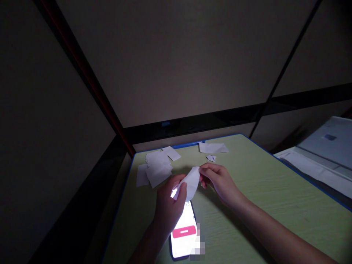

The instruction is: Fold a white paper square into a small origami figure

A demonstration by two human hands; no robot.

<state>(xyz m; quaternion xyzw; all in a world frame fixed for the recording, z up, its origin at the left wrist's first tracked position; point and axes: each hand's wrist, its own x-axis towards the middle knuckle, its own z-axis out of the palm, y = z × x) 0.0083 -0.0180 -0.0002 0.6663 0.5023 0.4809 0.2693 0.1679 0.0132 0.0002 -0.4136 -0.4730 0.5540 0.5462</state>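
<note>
Both hands hold one small white sheet of paper (190, 183) above a green table (264, 190). My left hand (168, 205) pinches its lower left edge, fingers closed on it. My right hand (218, 181) grips the upper right edge, thumb and fingers closed. The paper is bent between the hands. Under it a phone (183, 234) lies flat on the table with its screen lit, showing a red bar.
A loose pile of white paper pieces (155, 168) lies at the table's far left. One larger sheet (213, 147) and a small folded scrap (211, 158) lie near the far edge. The table has a blue rim (187, 145). A pale box-like object (324, 154) sits to the right. The room is dim.
</note>
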